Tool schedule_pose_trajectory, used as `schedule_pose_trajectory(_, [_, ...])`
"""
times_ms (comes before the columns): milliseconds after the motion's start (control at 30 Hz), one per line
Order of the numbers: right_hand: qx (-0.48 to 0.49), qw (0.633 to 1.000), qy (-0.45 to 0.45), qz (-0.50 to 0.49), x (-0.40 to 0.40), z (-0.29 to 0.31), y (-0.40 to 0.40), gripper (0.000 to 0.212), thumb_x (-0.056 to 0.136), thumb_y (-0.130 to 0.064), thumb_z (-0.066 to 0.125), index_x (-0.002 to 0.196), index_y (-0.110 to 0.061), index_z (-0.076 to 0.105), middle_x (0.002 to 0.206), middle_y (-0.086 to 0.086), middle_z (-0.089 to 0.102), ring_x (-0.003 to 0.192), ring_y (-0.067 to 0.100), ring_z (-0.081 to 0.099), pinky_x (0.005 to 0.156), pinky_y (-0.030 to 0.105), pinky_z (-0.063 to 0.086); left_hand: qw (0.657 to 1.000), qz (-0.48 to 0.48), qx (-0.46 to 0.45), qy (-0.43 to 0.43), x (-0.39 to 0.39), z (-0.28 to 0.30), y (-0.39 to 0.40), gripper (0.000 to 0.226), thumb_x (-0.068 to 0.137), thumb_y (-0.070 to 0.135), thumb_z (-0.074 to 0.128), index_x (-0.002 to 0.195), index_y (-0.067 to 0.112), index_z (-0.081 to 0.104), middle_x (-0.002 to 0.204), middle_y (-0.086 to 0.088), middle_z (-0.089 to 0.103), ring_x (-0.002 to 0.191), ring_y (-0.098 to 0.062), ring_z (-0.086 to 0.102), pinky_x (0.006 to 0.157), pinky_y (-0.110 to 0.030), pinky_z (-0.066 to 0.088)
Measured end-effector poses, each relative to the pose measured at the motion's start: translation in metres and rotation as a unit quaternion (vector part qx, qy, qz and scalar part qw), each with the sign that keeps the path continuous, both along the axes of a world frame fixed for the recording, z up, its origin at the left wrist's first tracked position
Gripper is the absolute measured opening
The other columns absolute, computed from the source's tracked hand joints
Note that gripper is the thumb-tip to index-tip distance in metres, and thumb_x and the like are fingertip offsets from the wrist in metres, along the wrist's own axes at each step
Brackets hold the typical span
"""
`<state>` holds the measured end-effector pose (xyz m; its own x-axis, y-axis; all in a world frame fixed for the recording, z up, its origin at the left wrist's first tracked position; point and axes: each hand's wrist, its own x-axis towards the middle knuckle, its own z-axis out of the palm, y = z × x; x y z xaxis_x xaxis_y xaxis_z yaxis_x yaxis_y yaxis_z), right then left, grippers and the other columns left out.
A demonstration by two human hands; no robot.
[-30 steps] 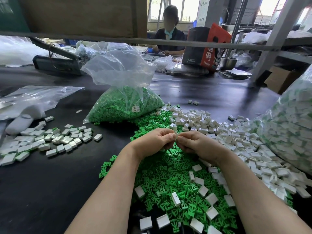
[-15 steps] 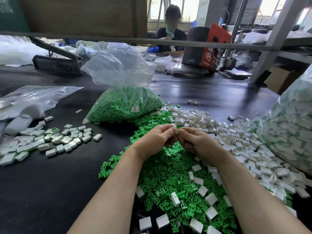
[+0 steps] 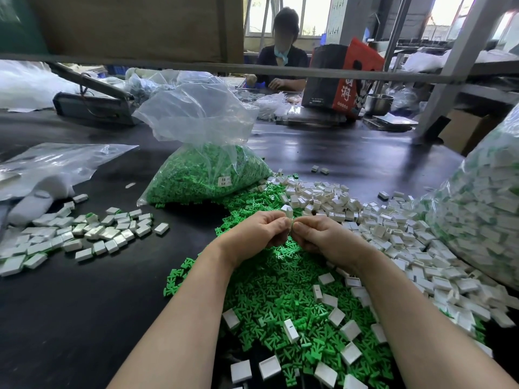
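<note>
Both dipped slightly | left hand (image 3: 259,234), right hand (image 3: 323,237) jointly pinching tiny part (image 3: 291,222) | above green pieces (image 3: 280,290)

Stretching both forearms forward, holding left hand (image 3: 257,234) and right hand (image 3: 323,237) knuckle to knuckle, curling fingers inward, pinching a small green piece (image 3: 291,222) at the fingertips.

Left hand (image 3: 257,234) and right hand (image 3: 327,238) pinch 1 small part (image 3: 291,220) (mostly hidden).
</note>
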<state>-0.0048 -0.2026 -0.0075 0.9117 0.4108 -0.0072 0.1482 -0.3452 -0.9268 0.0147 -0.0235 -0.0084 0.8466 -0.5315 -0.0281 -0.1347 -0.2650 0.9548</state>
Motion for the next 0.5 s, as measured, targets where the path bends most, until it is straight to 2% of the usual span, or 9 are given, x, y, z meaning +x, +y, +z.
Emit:
schedule_pose_trajectory(67, [-0.003,1.000,0.003,0.010,0.000,0.001,0.000,0.030,0.104,-0.016,0.042,0.075,-0.015,0.052,0.055,-0.015,0.042,0.050,0.002,0.033,0.048,0.014,0.029,1.000,-0.001,0.008,0.004,0.000,0.000,0.001,0.029,0.104,0.021,0.043,0.094,-0.001,0.057,0.073,0.000,0.051,0.077,-0.020,0.041,0.075,-0.035,0.036])
schedule_pose_trajectory(167, [-0.004,1.000,0.001,0.013,-0.001,0.001,-0.001,0.031,0.104,-0.016,0.043,0.075,-0.017,0.054,0.054,-0.015,0.043,0.050,0.002,0.033,0.048,0.014,0.029,1.000,-0.008,0.015,-0.003,-0.001,0.002,0.000,0.024,0.104,0.020,0.042,0.088,0.009,0.056,0.071,0.001,0.050,0.075,-0.019,0.041,0.068,-0.030,0.035])
schedule_pose_trajectory(233, [-0.003,1.000,-0.002,0.012,0.000,0.000,0.000,0.031,0.104,-0.015,0.042,0.075,-0.016,0.053,0.054,-0.016,0.043,0.049,0.001,0.033,0.048,0.013,0.030,1.000,-0.009,0.018,-0.011,-0.002,0.004,0.000,0.024,0.104,0.019,0.041,0.089,0.007,0.055,0.072,-0.001,0.050,0.074,-0.020,0.040,0.066,-0.028,0.034])
schedule_pose_trajectory(367, [0.004,1.000,0.014,-0.001,0.002,-0.001,0.001,0.027,0.104,-0.017,0.044,0.079,-0.012,0.055,0.056,-0.013,0.045,0.050,0.004,0.035,0.050,0.017,0.030,0.999,-0.005,0.031,-0.024,-0.001,0.007,0.001,0.024,0.104,0.017,0.041,0.090,0.004,0.055,0.072,-0.003,0.050,0.075,-0.020,0.041,0.071,-0.030,0.036])
schedule_pose_trajectory(500, [0.004,0.999,-0.027,-0.022,0.001,0.011,-0.002,0.029,0.102,-0.016,0.049,0.076,-0.012,0.062,0.056,-0.006,0.049,0.055,0.014,0.040,0.054,0.023,0.032,1.000,0.000,-0.017,-0.018,0.002,0.009,0.010,0.028,0.103,0.019,0.045,0.080,0.011,0.058,0.069,0.001,0.055,0.066,-0.011,0.049,0.066,-0.024,0.039])
